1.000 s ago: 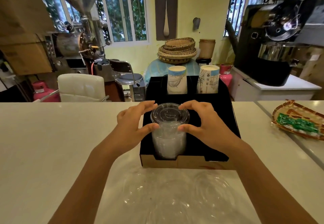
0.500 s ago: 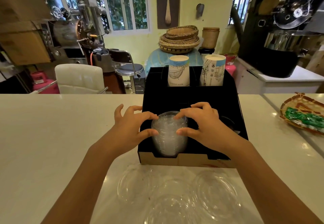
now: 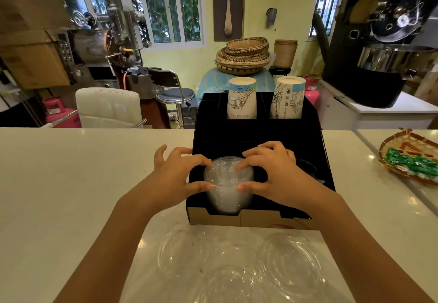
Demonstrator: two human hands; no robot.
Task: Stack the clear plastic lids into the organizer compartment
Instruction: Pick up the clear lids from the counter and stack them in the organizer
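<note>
Head-camera coverage showed our two bare hands closed around a tall nested stack of clear plastic lids (image 3: 228, 184) standing in the front-left compartment of a black cardboard organizer box (image 3: 258, 134) on a pale glossy counter (image 3: 83, 172).

1. Placement. The stack sat upright in the compartment, its lower part showing through the cut-out in the box's front wall. We judged that the two-sided hold served to keep the slippery lids aligned while they settled in the slot.

2. Left hand (image 3: 175, 177). It came in from the left, palm turned inward. Thumb and forefinger curled against the left flank of the stack; the other fingers were spread and lifted clear over the organizer's left wall.

3. Right hand (image 3: 277, 174). It mirrored the left, with thumb low on the right flank and forefinger on the upper rim. The remaining fingers arched over the neighbouring compartment.

4. Remaining work. Several loose clear plastic lids (image 3: 237, 267) lay flat on the counter just in front of the box, so we judged the task unfinished.

5. Surroundings. Two printed paper cup stacks (image 3: 265, 98) stood in the rear compartments, and a woven basket of green packets (image 3: 412, 160) rested well apart on the right.
</note>
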